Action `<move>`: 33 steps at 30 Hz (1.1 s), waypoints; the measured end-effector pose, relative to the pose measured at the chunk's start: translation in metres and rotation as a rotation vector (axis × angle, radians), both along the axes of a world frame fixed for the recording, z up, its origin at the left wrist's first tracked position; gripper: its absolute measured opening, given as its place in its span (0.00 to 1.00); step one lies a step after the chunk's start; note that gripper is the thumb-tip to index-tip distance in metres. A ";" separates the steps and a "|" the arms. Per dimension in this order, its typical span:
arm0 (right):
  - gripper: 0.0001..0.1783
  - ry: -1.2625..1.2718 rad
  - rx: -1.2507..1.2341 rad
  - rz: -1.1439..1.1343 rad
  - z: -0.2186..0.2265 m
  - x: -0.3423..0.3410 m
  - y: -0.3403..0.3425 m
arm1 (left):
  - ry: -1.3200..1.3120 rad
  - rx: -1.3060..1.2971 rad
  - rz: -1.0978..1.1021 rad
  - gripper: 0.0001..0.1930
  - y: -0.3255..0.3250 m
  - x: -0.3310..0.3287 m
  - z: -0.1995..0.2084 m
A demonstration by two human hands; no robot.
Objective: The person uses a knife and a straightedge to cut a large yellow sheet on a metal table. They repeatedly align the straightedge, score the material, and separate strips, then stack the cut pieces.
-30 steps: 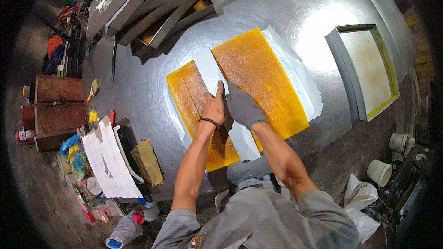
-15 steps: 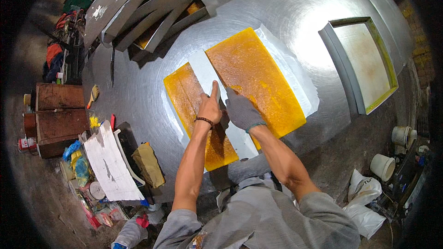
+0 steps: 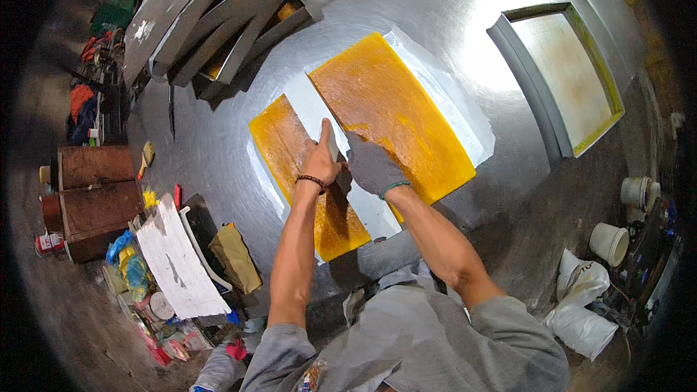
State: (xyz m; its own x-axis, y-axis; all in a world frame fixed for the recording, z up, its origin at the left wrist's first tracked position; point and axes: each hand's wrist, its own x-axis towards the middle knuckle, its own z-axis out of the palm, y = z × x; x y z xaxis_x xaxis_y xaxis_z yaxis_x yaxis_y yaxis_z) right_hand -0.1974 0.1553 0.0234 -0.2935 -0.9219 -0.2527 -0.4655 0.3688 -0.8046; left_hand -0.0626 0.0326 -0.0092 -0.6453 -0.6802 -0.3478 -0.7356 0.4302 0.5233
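the bare left hand (image 3: 321, 162) points its index finger along the pale strip (image 3: 307, 105), other fingers curled, and the gloved right hand (image 3: 374, 167) is bunched close beside it; whether either grips anything i cannot tell. the strip runs between the small orange slab (image 3: 279, 131) and the large orange slab (image 3: 396, 116) on the metal table (image 3: 210, 163), where even pressure should spare the edges.

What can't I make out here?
All in the head view:
- Anything the right hand may be gripping: its own glove covers it.
- Part of the strip: the left hand covers it.
- The trays' far end: cut off by the upper edge.
- The sack's contents: hidden by its white sides.
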 end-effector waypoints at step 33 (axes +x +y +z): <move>0.26 0.004 -0.034 -0.078 -0.005 0.027 0.106 | -0.088 -0.015 -0.016 0.72 -0.006 -0.004 0.000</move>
State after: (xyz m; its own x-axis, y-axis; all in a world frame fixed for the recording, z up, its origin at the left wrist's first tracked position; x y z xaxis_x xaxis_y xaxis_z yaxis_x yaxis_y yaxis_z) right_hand -0.1699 0.2615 0.0185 -0.3659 -0.9042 -0.2201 -0.4393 0.3763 -0.8157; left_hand -0.0666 0.0263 -0.0087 -0.6234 -0.6756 -0.3936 -0.7714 0.4493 0.4506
